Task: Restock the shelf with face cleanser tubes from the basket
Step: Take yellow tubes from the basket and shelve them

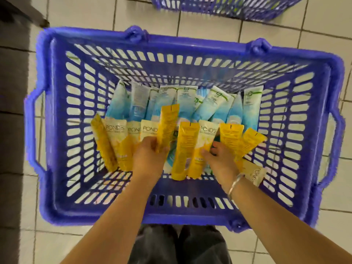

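Reaching into the blue basket [57, 111] on the tiled floor, the left hand [148, 157] had closed its grip round one raised yellow tube [168, 124], likely separating it for shelving; the right hand [221, 159] pinched among neighbouring yellow tubes [231, 138], presumably gathering another.

A pale tiled floor [209, 21] carries the blue slotted basket [62, 210]; at one o'clock stands seemingly another blue basket [238, 6].
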